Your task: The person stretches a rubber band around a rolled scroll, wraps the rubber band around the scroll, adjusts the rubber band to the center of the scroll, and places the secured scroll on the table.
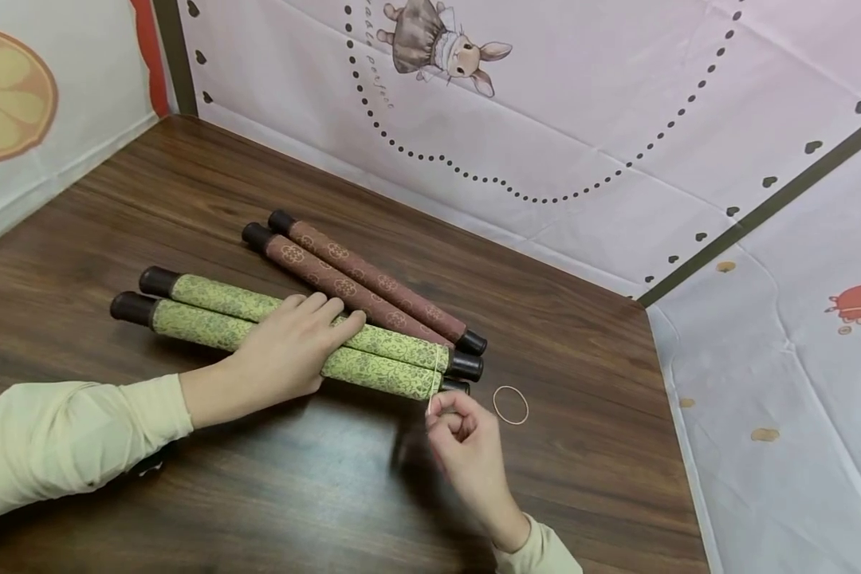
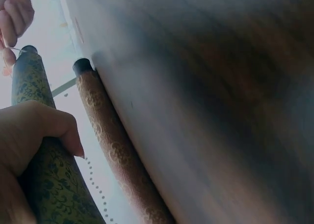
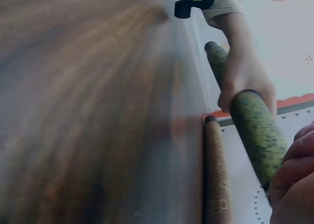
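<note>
A green patterned scroll (image 1: pixel 383 375), rolled into two side-by-side rolls with dark end knobs, slants across the middle of the head view. My left hand (image 1: pixel 290 343) grips it around the middle, fingers over the top; the left wrist view shows the thumb curled along its side. At the scroll's right end, a thin rubber band (image 1: pixel 438 368) crosses both rolls. My right hand (image 1: pixel 468 446) pinches that band between thumb and forefinger, drawing it out just below the lower roll. In the right wrist view, the right fingers (image 3: pixel 297 167) partly cover that end.
Behind the green scroll lies a reddish-brown scroll (image 1: pixel 351 279) with gold flower motifs, also two rolls. A second rubber band (image 1: pixel 511 405) lies flat on the wooden table (image 1: pixel 581 478) to the right. Printed cloth walls (image 1: pixel 545 119) border the table's back and sides.
</note>
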Motion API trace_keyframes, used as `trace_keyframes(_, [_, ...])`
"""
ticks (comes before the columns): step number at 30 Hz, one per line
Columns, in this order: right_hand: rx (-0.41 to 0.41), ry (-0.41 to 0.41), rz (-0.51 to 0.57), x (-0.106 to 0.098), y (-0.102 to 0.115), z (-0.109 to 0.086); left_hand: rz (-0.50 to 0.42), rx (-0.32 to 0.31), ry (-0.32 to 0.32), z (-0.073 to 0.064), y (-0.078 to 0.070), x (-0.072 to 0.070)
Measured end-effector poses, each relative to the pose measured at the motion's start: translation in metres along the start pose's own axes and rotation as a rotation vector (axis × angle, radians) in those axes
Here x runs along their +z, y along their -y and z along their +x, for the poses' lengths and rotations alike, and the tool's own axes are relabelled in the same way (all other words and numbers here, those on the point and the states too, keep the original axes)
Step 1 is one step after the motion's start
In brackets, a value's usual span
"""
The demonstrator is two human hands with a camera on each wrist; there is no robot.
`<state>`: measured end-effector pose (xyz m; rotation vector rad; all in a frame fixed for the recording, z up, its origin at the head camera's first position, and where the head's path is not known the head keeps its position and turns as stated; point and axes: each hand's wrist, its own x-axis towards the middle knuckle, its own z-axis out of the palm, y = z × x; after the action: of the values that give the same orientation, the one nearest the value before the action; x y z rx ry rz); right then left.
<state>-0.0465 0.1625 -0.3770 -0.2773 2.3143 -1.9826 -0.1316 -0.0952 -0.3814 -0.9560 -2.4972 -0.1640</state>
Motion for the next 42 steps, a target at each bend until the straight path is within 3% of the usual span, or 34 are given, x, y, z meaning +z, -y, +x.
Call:
trace_keyframes(4, [-0.029,0.101,-0.001,0.002,-0.011,-0.003,-0.063,-0.043,0.055,0.003,0.001,-0.003])
trace_keyframes(8, [0.036,0.139,0.008,-0.002,-0.022,0.003,-0.132,-0.109,0.092,0.007,0.004,-0.008])
trace_keyframes(11, [0.081,0.195,0.142,-0.005,-0.030,0.009,-0.174,-0.113,0.095,0.010,0.002,-0.011])
trace_keyframes(15, [0.159,0.399,0.438,-0.005,-0.038,0.009,-0.177,-0.097,0.085,0.009,0.003,-0.011])
trace_keyframes(18, [0.163,0.530,0.500,-0.008,-0.041,0.005,-0.133,-0.106,0.081,0.006,0.014,-0.012])
trace_keyframes(20, [0.131,0.555,0.390,-0.013,-0.039,0.001,-0.104,-0.126,0.086,0.005,0.024,-0.012])
trace_keyframes(21, [0.088,0.548,0.284,-0.015,-0.038,-0.001,-0.091,-0.142,0.088,0.004,0.029,-0.012])
trace_keyframes(23, [-0.086,0.499,-0.006,-0.020,-0.034,-0.005,-0.070,-0.169,0.102,0.003,0.037,-0.012])
trace_keyframes(25, [-0.314,0.378,-0.315,-0.025,-0.029,-0.004,-0.061,-0.176,0.113,0.000,0.041,-0.010])
trace_keyframes(27, [-0.562,0.179,-0.599,-0.029,-0.023,0.001,-0.061,-0.151,0.121,-0.004,0.041,-0.008])
trace_keyframes(29, [-0.691,-0.001,-0.794,-0.032,-0.017,0.008,-0.070,-0.103,0.130,-0.007,0.036,-0.004])
trace_keyframes(32, [-0.718,-0.064,-0.960,-0.032,-0.009,0.019,-0.100,-0.053,0.136,-0.011,0.025,0.002])
trace_keyframes(37, [-0.657,0.044,-1.135,-0.025,-0.007,0.026,-0.129,-0.018,0.165,-0.014,0.012,0.006])
trace_keyframes(42, [-0.613,0.062,-1.177,-0.016,-0.009,0.027,-0.113,-0.012,0.211,-0.013,0.004,0.002])
